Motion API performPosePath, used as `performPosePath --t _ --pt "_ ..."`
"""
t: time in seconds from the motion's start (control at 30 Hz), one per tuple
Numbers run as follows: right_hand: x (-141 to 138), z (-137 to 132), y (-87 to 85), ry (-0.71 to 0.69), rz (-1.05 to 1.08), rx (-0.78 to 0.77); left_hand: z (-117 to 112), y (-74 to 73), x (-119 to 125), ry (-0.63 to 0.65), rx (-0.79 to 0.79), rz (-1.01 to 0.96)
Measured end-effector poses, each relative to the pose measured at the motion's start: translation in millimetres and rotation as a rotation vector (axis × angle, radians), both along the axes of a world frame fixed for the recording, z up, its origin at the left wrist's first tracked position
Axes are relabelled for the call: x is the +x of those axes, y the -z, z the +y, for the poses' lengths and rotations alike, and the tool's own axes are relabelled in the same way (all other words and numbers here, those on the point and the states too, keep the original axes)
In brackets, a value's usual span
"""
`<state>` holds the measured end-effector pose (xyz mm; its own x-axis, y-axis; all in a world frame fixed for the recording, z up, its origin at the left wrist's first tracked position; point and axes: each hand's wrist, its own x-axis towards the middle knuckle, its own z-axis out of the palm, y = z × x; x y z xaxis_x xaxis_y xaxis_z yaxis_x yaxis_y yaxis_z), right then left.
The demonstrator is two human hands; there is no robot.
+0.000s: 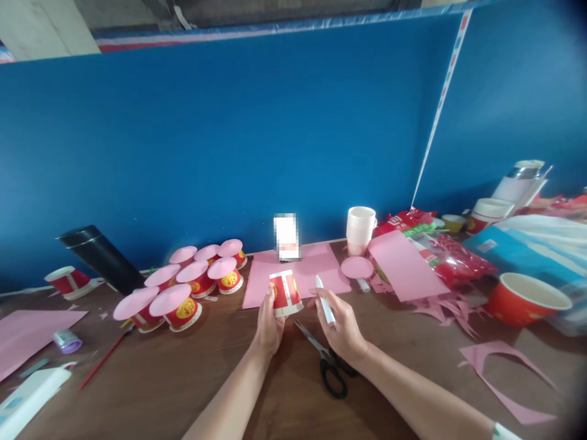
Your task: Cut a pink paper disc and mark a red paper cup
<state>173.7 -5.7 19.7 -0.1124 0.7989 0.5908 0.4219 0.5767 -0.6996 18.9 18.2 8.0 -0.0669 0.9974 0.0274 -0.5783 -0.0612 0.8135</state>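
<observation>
My left hand [269, 330] is closed round the side of a red and white paper cup [288, 293], which is upside down and slightly tilted. To its right, my right hand [345, 330] grips a white pen [324, 298] with its narrow tip pointing up, apart from the cup. Whether it is a marker or a glue pen I cannot tell. Black-handled scissors [334, 380] lie below my hands, their blades partly open. Behind the cup a pink paper sheet [257, 284] is spread on the table. A pink paper disc [358, 267] rests to the right.
At left stand several upturned red cups topped with pink paper cones [177, 300], beside a black bottle [98, 256] and a thin red stick [104, 359]. On the right are a stack of white cups [360, 229], red plastic packs [458, 260], a large orange paper tub [516, 305] and pink scraps [488, 373].
</observation>
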Motion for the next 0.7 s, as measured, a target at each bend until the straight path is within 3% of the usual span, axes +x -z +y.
performPosePath --t 0.43,0.7 --pt "-1.0 0.1 -0.1 0.022 -0.013 0.02 0.1 1.6 -0.9 0.013 0.006 0.072" --pt "-0.5 -0.4 -1.1 0.004 -0.026 0.012 -0.7 0.8 0.1 -0.004 0.008 -0.025"
